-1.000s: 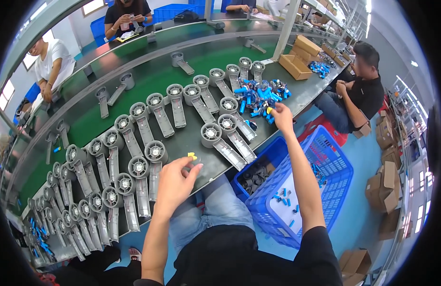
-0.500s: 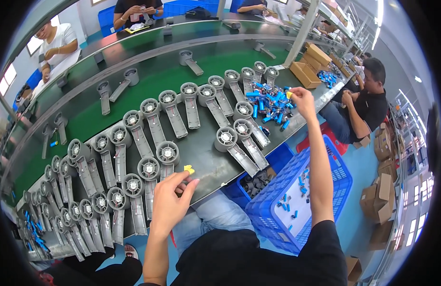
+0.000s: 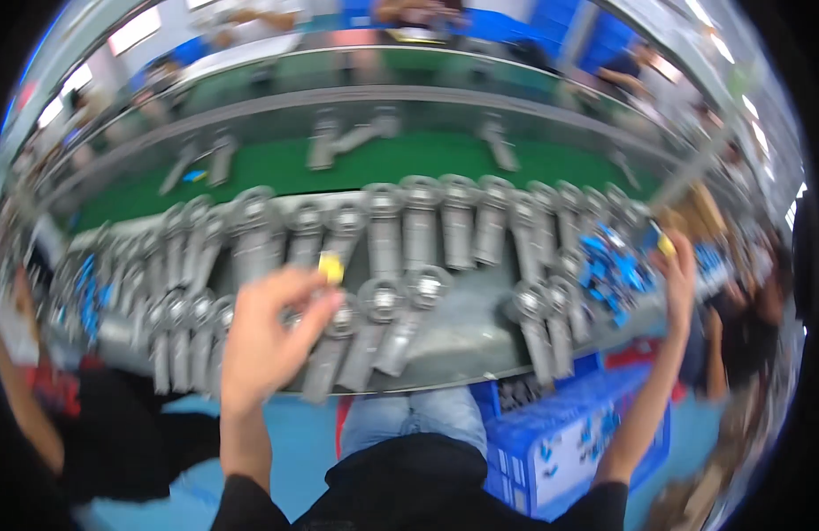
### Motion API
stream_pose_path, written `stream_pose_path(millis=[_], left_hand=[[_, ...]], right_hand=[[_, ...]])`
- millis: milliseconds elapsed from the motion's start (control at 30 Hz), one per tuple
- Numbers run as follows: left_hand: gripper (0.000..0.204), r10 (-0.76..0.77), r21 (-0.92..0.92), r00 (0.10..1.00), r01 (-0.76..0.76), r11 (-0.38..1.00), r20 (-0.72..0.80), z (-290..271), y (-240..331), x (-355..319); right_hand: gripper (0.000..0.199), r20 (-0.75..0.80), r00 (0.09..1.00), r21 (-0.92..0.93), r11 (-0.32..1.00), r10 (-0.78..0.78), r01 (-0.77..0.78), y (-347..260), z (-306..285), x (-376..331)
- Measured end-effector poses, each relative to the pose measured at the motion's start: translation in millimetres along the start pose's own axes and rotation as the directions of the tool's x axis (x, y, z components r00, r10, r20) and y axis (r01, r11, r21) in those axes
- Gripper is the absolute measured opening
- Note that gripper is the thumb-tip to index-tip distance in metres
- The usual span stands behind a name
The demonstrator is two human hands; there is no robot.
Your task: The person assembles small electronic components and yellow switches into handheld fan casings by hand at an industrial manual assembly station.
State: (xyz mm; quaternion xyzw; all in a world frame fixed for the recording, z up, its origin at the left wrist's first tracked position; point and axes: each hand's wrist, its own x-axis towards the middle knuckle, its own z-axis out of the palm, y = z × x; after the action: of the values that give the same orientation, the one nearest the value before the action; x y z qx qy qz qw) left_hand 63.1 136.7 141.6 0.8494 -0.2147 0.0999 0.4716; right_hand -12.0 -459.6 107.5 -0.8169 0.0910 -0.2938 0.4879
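My left hand [image 3: 272,336] hovers above the near row of grey parts, its thumb and index finger apart. A small yellow covering [image 3: 331,267] shows at its index fingertip. At the right, my right hand [image 3: 679,279] is beside a heap of blue cylindrical parts with wires [image 3: 615,274], fingers drawn together. Another yellow patch [image 3: 666,244] is at its fingertips; blur hides what they hold, if anything. Grey handheld-fan housings [image 3: 420,221], each a round fan head with a long open handle, lie in rows on the dark bench. One housing [image 3: 381,303] lies just right of my left hand.
A blue crate [image 3: 507,460] holding blue parts stands below the bench's right side. Behind the housings runs a green conveyor [image 3: 436,150] carrying several more. Another blue heap [image 3: 89,292] lies far left. Co-workers sit across, at left and at right; a cardboard box [image 3: 692,211] is at far right.
The view has swung left, so the bench and crate appear shifted and everything is blurred. My left hand is now over the near housings; my right hand remains by the blue heap.
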Motion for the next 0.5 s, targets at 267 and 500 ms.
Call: stream_pose_path(millis=[267,500], left_hand=[[0.034,-0.228,0.470,0.895,0.402,0.786,-0.384,-153.9,-113.6,151.4],[0.047,-0.543,0.672,0.764,0.607,0.423,-0.348,-134.6,-292.2,221.9]], right_hand=[[0.027,0.183,0.982,0.003,0.999,0.049,-0.051,-75.0,80.3,-67.8],[0.028,0.086,0.990,-0.051,0.992,0.116,-0.112,-65.1,90.3,-102.2]])
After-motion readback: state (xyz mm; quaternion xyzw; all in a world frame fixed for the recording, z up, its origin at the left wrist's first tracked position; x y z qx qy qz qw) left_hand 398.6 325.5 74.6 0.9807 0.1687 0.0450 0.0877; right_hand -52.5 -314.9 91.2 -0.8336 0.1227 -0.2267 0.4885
